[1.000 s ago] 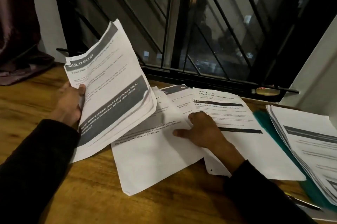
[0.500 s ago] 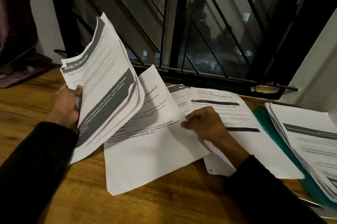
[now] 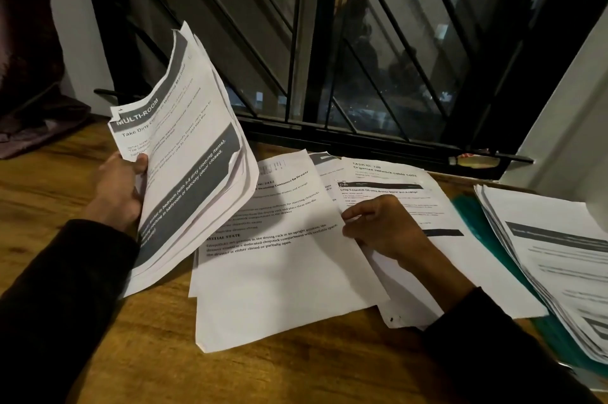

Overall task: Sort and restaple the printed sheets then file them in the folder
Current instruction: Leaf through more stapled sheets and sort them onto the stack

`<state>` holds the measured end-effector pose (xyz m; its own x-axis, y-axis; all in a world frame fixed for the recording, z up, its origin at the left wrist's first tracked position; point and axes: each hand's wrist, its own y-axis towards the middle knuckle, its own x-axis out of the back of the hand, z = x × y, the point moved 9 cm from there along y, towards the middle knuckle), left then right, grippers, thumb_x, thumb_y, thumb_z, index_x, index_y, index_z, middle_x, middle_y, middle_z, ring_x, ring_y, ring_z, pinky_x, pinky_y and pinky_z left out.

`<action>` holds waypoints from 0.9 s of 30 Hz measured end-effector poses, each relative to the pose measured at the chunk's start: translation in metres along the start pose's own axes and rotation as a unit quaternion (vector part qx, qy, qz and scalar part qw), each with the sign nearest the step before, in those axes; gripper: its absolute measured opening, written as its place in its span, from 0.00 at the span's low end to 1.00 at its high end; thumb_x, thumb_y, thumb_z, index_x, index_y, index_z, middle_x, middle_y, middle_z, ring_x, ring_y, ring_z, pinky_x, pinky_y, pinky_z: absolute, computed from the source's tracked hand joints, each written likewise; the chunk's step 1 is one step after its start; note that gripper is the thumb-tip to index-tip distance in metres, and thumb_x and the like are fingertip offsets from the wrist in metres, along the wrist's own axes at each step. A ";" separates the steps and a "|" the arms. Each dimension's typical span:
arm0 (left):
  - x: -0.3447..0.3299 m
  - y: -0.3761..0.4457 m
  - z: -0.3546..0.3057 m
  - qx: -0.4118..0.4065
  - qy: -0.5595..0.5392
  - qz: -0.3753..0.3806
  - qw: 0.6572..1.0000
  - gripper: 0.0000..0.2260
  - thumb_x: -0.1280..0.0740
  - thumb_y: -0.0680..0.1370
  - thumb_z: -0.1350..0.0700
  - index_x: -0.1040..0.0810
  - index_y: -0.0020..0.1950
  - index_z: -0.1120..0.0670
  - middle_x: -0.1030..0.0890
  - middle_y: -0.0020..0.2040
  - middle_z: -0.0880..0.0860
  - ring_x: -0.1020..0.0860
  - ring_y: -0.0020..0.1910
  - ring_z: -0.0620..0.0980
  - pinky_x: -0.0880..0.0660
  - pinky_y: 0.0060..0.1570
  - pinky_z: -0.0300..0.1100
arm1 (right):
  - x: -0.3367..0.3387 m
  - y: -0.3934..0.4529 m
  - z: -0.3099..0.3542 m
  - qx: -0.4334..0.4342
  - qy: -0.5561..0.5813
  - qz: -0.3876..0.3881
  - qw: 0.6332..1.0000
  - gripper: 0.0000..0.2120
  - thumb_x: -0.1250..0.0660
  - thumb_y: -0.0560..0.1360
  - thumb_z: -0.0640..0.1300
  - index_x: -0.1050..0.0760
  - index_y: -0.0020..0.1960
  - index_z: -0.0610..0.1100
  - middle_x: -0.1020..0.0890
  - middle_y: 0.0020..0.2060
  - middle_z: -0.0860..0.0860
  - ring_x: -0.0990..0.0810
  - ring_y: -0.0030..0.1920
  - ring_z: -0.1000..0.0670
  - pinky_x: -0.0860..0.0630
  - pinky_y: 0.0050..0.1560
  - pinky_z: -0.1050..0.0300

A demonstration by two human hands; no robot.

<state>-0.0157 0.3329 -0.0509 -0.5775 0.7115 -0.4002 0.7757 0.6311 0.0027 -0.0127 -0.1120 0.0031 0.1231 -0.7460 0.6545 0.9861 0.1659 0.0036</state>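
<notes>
Two hands work over a brown wooden bench (image 3: 98,354) in the head view. The left hand (image 3: 120,188), in a dark sleeve, is closed on the left edge of a thick curled bundle of white printed sheets with grey banner headings (image 3: 187,166), thumb on the top page and fingers behind; the bundle rises tilted above and to the right of that hand, its lower corner down near the bench.

Just right of the bundle, and between the two hands, a loose white sheet printed with black text (image 3: 279,259) lies flat on the bench. The right hand (image 3: 383,227) sits at this sheet's right edge, its fingers curled and pinching that edge, thumb on top. Under and beyond the right hand more white printed pages (image 3: 437,206) are fanned out, overlapping each other; one near the wrist shows small punch marks at its lower corner.

Well to the right of the right hand, a teal plastic folder (image 3: 473,222) lies on the bench, with a separate stack of white printed pages (image 3: 559,259) resting on it. Beyond both hands stands a black barred window (image 3: 329,41), dark outside.
</notes>
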 end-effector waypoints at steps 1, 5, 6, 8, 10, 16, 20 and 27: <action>0.001 0.001 0.001 0.000 0.002 0.000 1.000 0.19 0.40 0.77 0.62 0.24 0.68 0.53 0.18 0.61 0.54 0.20 0.61 0.58 0.25 0.62 0.58 | 0.000 0.000 -0.002 -0.002 -0.012 0.001 1.000 0.08 0.28 0.71 0.35 0.18 0.51 0.41 0.17 0.52 0.46 0.19 0.51 0.43 0.20 0.54 0.48; 0.001 0.001 0.001 0.004 -0.001 -0.003 1.000 0.20 0.39 0.76 0.61 0.24 0.67 0.52 0.18 0.61 0.53 0.20 0.62 0.58 0.25 0.62 0.59 | 0.006 -0.003 0.000 0.013 -0.007 -0.024 1.000 0.03 0.28 0.73 0.41 0.18 0.46 0.44 0.17 0.47 0.47 0.18 0.48 0.44 0.19 0.49 0.49; 0.000 0.000 0.001 0.003 0.002 -0.005 1.000 0.19 0.40 0.77 0.61 0.24 0.67 0.53 0.18 0.61 0.53 0.21 0.62 0.58 0.25 0.62 0.58 | 0.004 -0.003 0.000 0.011 -0.005 -0.017 1.000 0.05 0.26 0.72 0.44 0.19 0.45 0.43 0.17 0.45 0.48 0.18 0.46 0.45 0.19 0.45 0.51; 0.000 -0.001 0.003 0.006 0.002 -0.007 1.000 0.19 0.40 0.78 0.61 0.24 0.67 0.53 0.18 0.61 0.53 0.21 0.63 0.58 0.25 0.63 0.59 | -0.002 -0.004 -0.002 0.004 -0.018 -0.001 1.000 0.10 0.24 0.69 0.48 0.19 0.42 0.42 0.17 0.40 0.48 0.19 0.41 0.49 0.22 0.39 0.57; -0.001 -0.002 0.003 0.007 0.004 0.001 1.000 0.19 0.40 0.77 0.61 0.24 0.67 0.53 0.18 0.61 0.54 0.22 0.64 0.59 0.26 0.64 0.60 | -0.003 -0.005 -0.001 0.009 -0.030 -0.010 0.999 0.10 0.23 0.68 0.48 0.20 0.40 0.43 0.16 0.38 0.48 0.20 0.37 0.51 0.24 0.37 0.61; -0.006 -0.004 0.003 0.000 0.005 0.015 1.000 0.19 0.41 0.79 0.62 0.25 0.69 0.52 0.18 0.62 0.53 0.21 0.63 0.58 0.25 0.62 0.58 | 0.016 -0.006 0.006 0.067 -0.042 -0.086 0.993 0.06 0.24 0.69 0.43 0.18 0.45 0.44 0.17 0.38 0.49 0.23 0.35 0.56 0.30 0.35 0.69; -0.006 -0.006 0.002 0.005 -0.003 0.008 1.000 0.18 0.41 0.80 0.62 0.26 0.69 0.52 0.18 0.62 0.53 0.21 0.63 0.57 0.26 0.63 0.58 | 0.017 -0.006 0.001 0.072 -0.026 -0.087 0.993 0.03 0.25 0.70 0.40 0.17 0.44 0.44 0.18 0.41 0.51 0.21 0.39 0.52 0.28 0.35 0.67; -0.010 -0.011 -0.002 0.000 -0.005 0.023 1.000 0.20 0.41 0.78 0.60 0.26 0.70 0.51 0.19 0.63 0.53 0.22 0.63 0.58 0.26 0.63 0.59 | 0.042 -0.005 -0.023 -0.023 0.193 -0.124 0.973 0.03 0.31 0.76 0.40 0.20 0.44 0.41 0.21 0.39 0.51 0.25 0.40 0.52 0.30 0.37 0.62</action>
<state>-0.0189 0.3191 -0.0454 -0.5384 0.7371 -0.4084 0.8017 0.5974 0.0213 -0.0103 -0.1585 0.0133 -0.0953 -0.9475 0.3053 0.9937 -0.0723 0.0857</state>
